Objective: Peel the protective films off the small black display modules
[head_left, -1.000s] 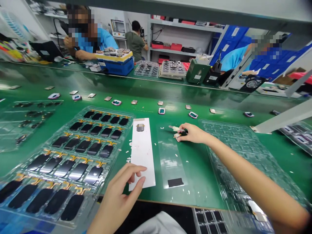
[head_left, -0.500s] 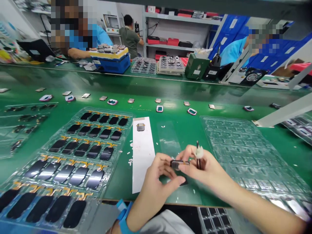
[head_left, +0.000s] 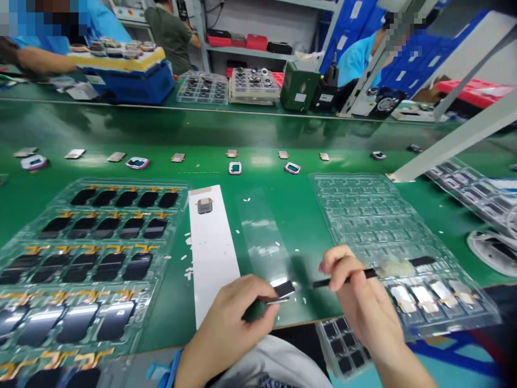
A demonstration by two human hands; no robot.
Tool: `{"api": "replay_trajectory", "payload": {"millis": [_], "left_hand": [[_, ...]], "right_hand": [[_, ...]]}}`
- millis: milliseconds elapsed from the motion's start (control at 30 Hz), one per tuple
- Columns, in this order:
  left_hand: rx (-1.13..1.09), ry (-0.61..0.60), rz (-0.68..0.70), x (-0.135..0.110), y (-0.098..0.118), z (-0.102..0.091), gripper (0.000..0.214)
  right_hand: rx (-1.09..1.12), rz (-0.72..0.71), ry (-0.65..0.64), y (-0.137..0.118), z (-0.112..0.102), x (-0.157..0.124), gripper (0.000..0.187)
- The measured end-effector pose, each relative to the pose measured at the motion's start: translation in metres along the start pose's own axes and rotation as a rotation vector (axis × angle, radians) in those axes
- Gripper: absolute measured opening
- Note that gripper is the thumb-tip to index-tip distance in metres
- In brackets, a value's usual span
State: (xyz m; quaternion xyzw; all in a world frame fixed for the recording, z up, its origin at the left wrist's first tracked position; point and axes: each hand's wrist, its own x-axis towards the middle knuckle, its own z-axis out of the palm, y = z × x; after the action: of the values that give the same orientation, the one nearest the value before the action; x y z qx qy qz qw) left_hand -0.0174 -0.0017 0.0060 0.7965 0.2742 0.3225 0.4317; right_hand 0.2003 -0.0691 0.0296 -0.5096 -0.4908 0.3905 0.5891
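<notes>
My left hand [head_left: 238, 310] is closed, with thumb and fingertips pinching a small dark screen [head_left: 285, 289] by its left side; a thin pale edge shows along it. My right hand [head_left: 355, 280] grips black tweezers [head_left: 368, 273] lying almost level, tips pointing left toward the screen but apart from it. A whitish, translucent wad [head_left: 396, 267] is wrapped around the tweezers near their rear end. Left of the hands, a white paper strip [head_left: 212, 253] carries one small screen module [head_left: 204, 206] near its far end. A clear film sheet [head_left: 262, 231] lies beyond the held screen.
A clear tray [head_left: 161, 258] at left holds rows of black screens with orange flex cables. Another clear tray [head_left: 355, 215] at right has silver-backed pieces in its near row. Watch-like frames [head_left: 235, 168] and small metal pieces line the bench behind. A slanted white post [head_left: 452, 137] stands right.
My hands have parted. The right one moved right and turned the tweezers from upright to level; the left one keeps a small screen. The view has shifted right.
</notes>
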Motion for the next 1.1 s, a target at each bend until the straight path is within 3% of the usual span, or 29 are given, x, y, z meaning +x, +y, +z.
{"api": "replay_trajectory", "payload": {"millis": [100,200,267,500,1100], "left_hand": [[0.140,-0.157,0.135,0.004,-0.001,0.003,0.007],[0.243,-0.262,0.218,0.009,0.001,0.006,0.007],[0.303,-0.299,0.242,0.011,0.003,0.007,0.011],[0.464,-0.325,0.309,0.014,0.004,0.009,0.020],[0.535,-0.357,0.351,0.015,0.005,0.011,0.021]], "right_hand": [[-0.020,0.045,0.032,0.020,0.005,-0.005,0.030],[-0.048,0.105,0.020,0.032,0.007,-0.008,0.005],[-0.102,0.095,0.026,0.036,0.006,-0.012,0.007],[-0.268,0.018,-0.025,0.041,0.002,-0.021,0.015],[-0.207,0.059,-0.017,0.038,0.001,-0.021,0.017]]}}
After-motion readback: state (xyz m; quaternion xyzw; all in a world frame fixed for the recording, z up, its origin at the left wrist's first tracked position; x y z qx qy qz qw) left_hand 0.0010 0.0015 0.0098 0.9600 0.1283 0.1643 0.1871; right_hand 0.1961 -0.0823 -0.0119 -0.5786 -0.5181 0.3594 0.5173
